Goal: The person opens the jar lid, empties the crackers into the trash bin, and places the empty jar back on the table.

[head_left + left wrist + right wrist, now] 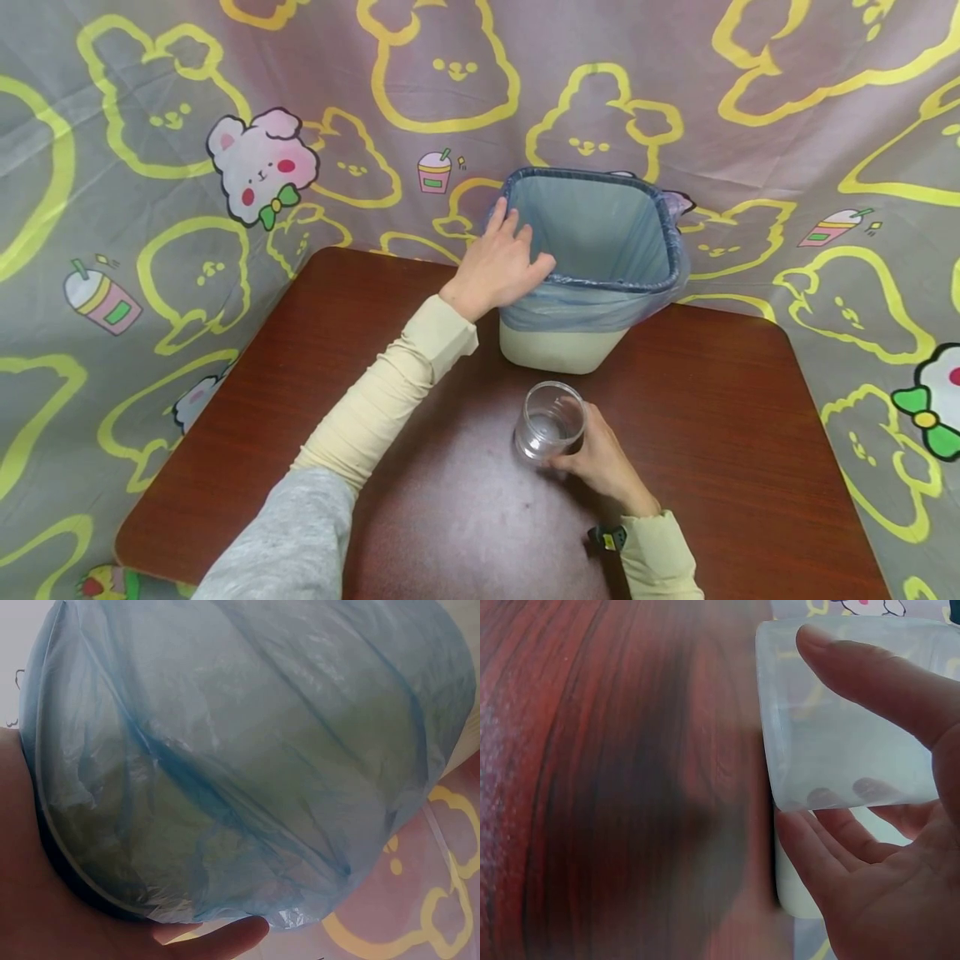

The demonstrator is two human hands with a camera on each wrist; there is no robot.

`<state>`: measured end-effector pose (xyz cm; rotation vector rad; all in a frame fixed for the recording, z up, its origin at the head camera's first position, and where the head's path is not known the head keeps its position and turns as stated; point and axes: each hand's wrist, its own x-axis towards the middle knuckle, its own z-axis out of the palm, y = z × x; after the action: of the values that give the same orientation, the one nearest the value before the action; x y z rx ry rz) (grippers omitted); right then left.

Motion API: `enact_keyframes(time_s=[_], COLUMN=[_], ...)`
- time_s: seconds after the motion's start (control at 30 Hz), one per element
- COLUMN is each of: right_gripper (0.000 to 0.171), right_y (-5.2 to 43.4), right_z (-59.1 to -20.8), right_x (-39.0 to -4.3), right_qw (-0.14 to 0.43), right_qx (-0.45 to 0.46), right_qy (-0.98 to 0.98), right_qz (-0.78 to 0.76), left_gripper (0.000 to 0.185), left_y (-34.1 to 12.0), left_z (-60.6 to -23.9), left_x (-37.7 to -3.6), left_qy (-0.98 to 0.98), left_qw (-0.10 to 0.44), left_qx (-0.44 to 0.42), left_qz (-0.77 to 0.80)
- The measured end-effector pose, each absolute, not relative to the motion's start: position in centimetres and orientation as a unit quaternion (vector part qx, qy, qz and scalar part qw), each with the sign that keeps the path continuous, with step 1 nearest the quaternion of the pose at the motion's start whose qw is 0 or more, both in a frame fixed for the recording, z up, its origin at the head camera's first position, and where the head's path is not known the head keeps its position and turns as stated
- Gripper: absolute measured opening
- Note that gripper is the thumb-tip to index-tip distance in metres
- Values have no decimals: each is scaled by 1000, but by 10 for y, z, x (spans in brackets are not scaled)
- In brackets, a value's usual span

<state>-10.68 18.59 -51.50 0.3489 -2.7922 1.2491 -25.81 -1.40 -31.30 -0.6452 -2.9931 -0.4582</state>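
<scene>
A clear cup (551, 421) stands out in front of the bin, close over the table, its open mouth facing up. My right hand (603, 458) grips its side, the thumb on one face and the fingers curled round the other, as the right wrist view also shows of the cup (847, 720). Farther back is a cream waste bin (555, 350) lined with a translucent blue bag (585, 308). On the near left corner of its rim rests my left hand (498, 262), fingers extended and spread. The left wrist view shows the liner (247, 765) beside that hand.
The dark red-brown wooden table (750, 433) has rounded corners. Behind and beside it hangs a curtain (315, 50) with yellow bear outlines, right up against the table's back edge. A black wristband (606, 538) sits at the right cuff.
</scene>
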Motion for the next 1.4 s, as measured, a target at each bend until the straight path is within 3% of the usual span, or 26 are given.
enact_keyframes(time_s=[0.8, 1.4], right_gripper=[94, 95], right_y=[184, 186], right_z=[-517, -525], right_x=[-108, -105], right_qw=[17, 9], right_qx=[110, 106], right_qy=[-905, -907], right_qz=[410, 407], left_gripper=[68, 69], left_y=[-12, -12], left_z=[-312, -315], left_x=[-259, -257], left_qy=[-965, -967], left_qw=[50, 38], left_qx=[-215, -208], left_qz=[-144, -144])
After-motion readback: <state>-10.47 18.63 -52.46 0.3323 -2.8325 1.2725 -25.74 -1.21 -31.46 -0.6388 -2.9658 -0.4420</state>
